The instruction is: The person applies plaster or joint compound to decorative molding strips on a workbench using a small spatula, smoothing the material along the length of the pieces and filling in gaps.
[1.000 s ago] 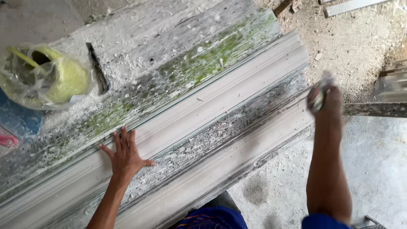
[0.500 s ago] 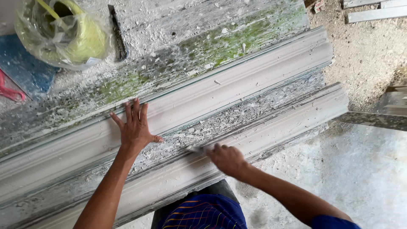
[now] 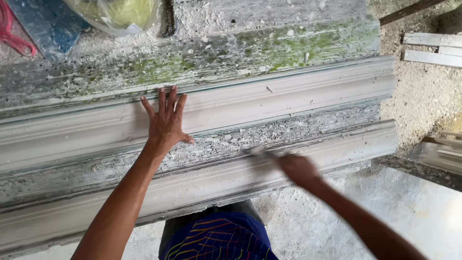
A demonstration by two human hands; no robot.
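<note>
A long, plaster-crusted tabletop (image 3: 288, 29) with green staining fills the upper and middle frame, running from lower left to upper right. On it lie two pale moulded cornice strips: the upper cornice strip (image 3: 298, 94) crosses the centre, the lower cornice strip (image 3: 346, 144) runs along the near edge, with a band of crumbly plaster debris (image 3: 269, 132) between them. The left hand (image 3: 166, 120) lies flat on the upper strip at centre left, fingers spread apart. The right hand (image 3: 298, 168), blurred at centre right, is closed around a small pale tool (image 3: 262, 153) whose tip touches the lower strip. At the upper left a clear plastic bag (image 3: 120, 14) holds something yellow-green, beside a blue sheet (image 3: 48, 24).
</note>
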